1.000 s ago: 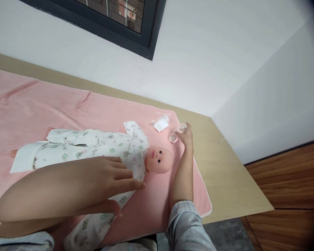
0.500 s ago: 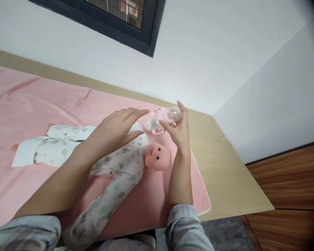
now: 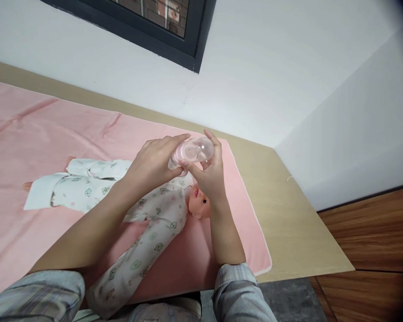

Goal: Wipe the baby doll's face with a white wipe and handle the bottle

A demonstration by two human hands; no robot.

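Observation:
A baby doll in a white printed romper lies on its back on a pink blanket. Both of my hands hold a small clear baby bottle with a pink collar in the air above the doll's chest and head. My left hand grips the pink end of the bottle, fingers curled round it. My right hand pinches the clear end from below and behind, and partly hides the doll's head.
The blanket covers a light wooden table set against a white wall. A dark window frame is above. To the right the table ends over a wooden floor.
My right hand has lifted the bottle from the blanket and brought it left over the doll. My left hand has left the doll's body and closed on the bottle's pink end.

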